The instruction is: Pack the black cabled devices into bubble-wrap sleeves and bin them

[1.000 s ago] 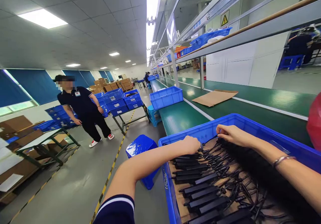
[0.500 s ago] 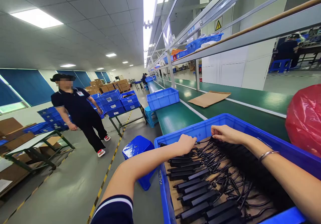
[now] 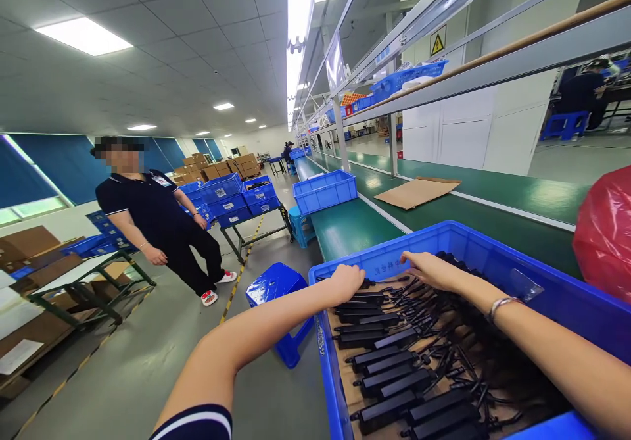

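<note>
Black power adapters (image 3: 389,361) with cables lie in rows on brown cardboard inside a blue plastic bin (image 3: 320,354). My left hand (image 3: 348,283) is at the bin's far left corner, fingers curled down around the end of a black adapter, which it mostly hides. To its right, my right hand (image 3: 428,270) hovers over the cables (image 3: 409,295) near the far wall, thumb and fingers apart with nothing between them. Under my right forearm, more black pieces lie along the right side, partly hidden.
A green conveyor table (image 3: 345,229) carries a flat cardboard sheet (image 3: 418,192) and another blue bin (image 3: 325,191). A red plastic bag (image 3: 604,229) bulges at the right. Left of my bin is a blue stool (image 3: 279,289). A person (image 3: 158,216) stands in the aisle.
Both hands have moved left relative to the bin, and my right hand's closed fingers have spread apart. The person in the aisle has stepped slightly closer. The view has shifted a little.
</note>
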### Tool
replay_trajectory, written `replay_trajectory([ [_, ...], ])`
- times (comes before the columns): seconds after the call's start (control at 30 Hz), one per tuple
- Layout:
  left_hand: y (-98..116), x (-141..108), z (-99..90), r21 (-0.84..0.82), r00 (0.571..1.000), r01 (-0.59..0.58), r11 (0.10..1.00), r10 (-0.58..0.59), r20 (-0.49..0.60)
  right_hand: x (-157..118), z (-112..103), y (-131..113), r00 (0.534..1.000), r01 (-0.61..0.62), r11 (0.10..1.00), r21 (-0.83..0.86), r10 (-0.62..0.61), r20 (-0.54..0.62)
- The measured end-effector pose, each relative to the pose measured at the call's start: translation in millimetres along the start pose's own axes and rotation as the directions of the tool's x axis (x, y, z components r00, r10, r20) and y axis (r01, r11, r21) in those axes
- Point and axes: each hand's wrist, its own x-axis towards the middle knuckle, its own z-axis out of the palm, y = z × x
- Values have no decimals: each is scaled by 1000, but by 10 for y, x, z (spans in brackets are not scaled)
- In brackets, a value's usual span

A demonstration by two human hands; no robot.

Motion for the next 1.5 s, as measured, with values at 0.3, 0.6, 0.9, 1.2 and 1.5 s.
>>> replay_trajectory([
  [0.3, -244, -263, -47, -20, 991, 62, 998, -59, 118, -10, -193, 221, 997, -59, 998, -19, 58, -43],
  [0.6, -164, -171, -89, -117, 993, 112, 987, -105, 63, -63, -245, 247, 997, -61, 998, 17, 62, -47],
  [0.9, -50, -24, -158, -78, 999, 40, 996, -37, 34, -83, -281, 223, 996, -89, 996, 26, 90, -23],
  [1.2, 45, 14, -158, -62, 1000, -16, 998, 17, 12, -116, -208, 101, 993, -44, 997, 56, 38, 111],
  [1.5, 80, -92, -74, -159, 997, 0, 987, -13, -82, 23, 534, -575, 970, 69, 990, 120, -95, 224],
])
